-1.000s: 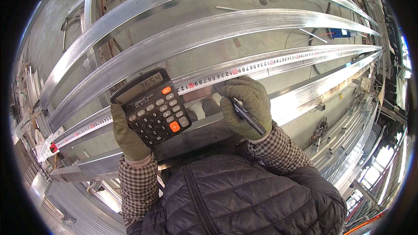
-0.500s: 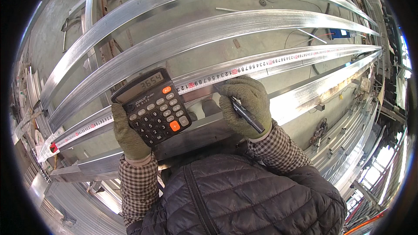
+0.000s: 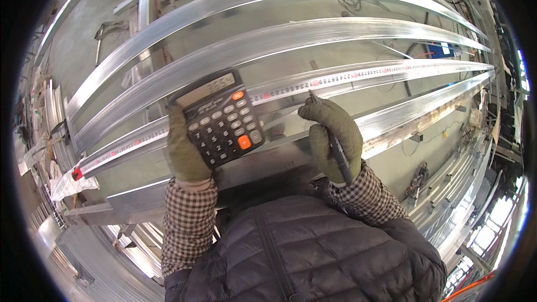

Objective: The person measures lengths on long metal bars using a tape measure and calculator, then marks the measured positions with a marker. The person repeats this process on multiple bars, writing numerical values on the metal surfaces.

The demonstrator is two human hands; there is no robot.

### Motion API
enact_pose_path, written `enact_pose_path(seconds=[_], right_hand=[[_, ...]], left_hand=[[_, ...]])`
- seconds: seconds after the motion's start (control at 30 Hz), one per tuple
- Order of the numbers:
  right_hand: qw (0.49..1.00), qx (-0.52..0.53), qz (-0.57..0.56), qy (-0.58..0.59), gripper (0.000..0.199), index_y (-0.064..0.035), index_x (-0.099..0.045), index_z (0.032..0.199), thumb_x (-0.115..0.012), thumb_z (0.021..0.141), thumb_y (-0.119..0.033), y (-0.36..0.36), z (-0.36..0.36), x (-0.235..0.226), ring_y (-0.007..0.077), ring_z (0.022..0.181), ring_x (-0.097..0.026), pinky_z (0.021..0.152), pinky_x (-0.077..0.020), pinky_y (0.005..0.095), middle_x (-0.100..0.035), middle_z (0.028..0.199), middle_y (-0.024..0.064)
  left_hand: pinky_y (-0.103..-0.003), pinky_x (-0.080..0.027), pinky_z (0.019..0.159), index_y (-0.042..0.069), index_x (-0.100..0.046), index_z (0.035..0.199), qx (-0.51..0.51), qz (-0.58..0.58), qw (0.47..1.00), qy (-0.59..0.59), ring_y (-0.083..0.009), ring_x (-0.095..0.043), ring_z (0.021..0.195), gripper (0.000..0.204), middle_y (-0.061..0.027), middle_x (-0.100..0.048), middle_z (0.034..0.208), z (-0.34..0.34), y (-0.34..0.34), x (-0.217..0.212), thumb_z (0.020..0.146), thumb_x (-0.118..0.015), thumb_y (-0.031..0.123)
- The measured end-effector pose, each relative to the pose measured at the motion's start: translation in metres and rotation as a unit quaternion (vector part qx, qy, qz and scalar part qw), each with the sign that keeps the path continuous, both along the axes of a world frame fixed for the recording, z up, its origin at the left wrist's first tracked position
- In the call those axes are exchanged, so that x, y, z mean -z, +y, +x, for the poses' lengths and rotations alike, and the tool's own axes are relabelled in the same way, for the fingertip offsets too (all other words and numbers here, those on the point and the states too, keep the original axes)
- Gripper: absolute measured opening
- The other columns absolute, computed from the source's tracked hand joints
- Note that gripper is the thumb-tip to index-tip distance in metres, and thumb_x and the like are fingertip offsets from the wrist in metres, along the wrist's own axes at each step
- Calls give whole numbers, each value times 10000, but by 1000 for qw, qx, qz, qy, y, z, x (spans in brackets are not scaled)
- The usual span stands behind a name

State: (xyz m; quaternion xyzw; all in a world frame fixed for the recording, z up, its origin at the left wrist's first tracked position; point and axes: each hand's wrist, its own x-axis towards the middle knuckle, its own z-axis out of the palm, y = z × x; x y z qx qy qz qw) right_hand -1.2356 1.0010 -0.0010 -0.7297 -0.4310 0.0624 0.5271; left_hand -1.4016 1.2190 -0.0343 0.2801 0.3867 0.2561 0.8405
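Note:
My gloved left hand [image 3: 187, 154] is closed round the left edge of a black desk calculator [image 3: 221, 131] with orange and grey keys, held face up over the metal tubes. My right hand [image 3: 341, 128], also in a green glove, grips a dark marker pen [image 3: 340, 159]. The pen's thin tip pokes out past the fingers, close to a white tape measure [image 3: 358, 75]. That tape lies stretched along a silvery metal tube [image 3: 386, 80]. The calculator hides part of the tape, and the tape's red end piece [image 3: 77, 174] shows at the far left.
Further long metal tubes [image 3: 313, 31] run across beyond the tape, with another nearer tube [image 3: 414, 117] close to my body. White plastic sheeting [image 3: 70, 184] hangs at the left end. On the floor are a blue object [image 3: 439, 50] and cables [image 3: 352, 5]. More metal profiles [image 3: 442, 190] lie at right.
The pen has turned in my right hand, and its tip now points forward toward the tape. The view has shifted slightly; the calculator stays in my left hand.

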Motion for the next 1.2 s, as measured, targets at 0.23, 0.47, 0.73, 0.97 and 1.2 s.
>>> enact_pose_path(seconds=[0.23, 0.47, 0.73, 0.97, 1.2], right_hand=[[974, -121, -77, -173, 376, -132, -775, 1270, -799, 905, -49, 17, -47, -11, 377, 1251, -762, 1176, -524, 565, -825, 1290, 102], [974, -126, -38, -182, 381, -147, -745, 1266, -796, 901, -49, 28, -68, -31, 367, 1186, -781, 1078, -578, 577, -832, 1159, 92], [986, -149, -6, -75, 313, -49, -712, 1240, -776, 933, -65, 38, -66, -28, 398, 938, -776, 889, -624, 492, -766, 983, 172], [983, -164, -33, -76, 382, -52, -754, 1310, -785, 939, -136, 43, -42, -6, 410, 1021, -791, 928, -633, 492, -799, 1049, 169], [986, -133, -42, -91, 358, -34, -767, 1229, -827, 877, -64, 40, -29, 8, 390, 941, -805, 847, -660, 461, -807, 1014, 172]], left_hand=[[-344, -744, 751, -8, -694, 1397, -3, -53, 997, -60, -252, -849, 938, 620, -167, -822, 1172, -14, -7, -15, 1176, -548, 553], [-364, -750, 764, 32, -662, 1460, -2, -32, 998, -58, -247, -846, 984, 573, -165, -807, 1239, -47, -2, -25, 1178, -560, 520], [-347, -740, 770, 41, -664, 1475, -53, 26, 997, -42, -233, -844, 990, 580, -149, -805, 1261, -62, 9, -15, 1176, -563, 527], [-446, -704, 988, 9, -643, 1500, -58, 67, 995, -43, -305, -794, 1181, 612, -190, -766, 1377, -81, 46, 7, 1181, -549, 523], [-472, -728, 954, 6, -615, 1528, -18, 41, 997, -61, -333, -805, 1173, 671, -221, -753, 1396, -90, 63, 15, 1167, -549, 568]])
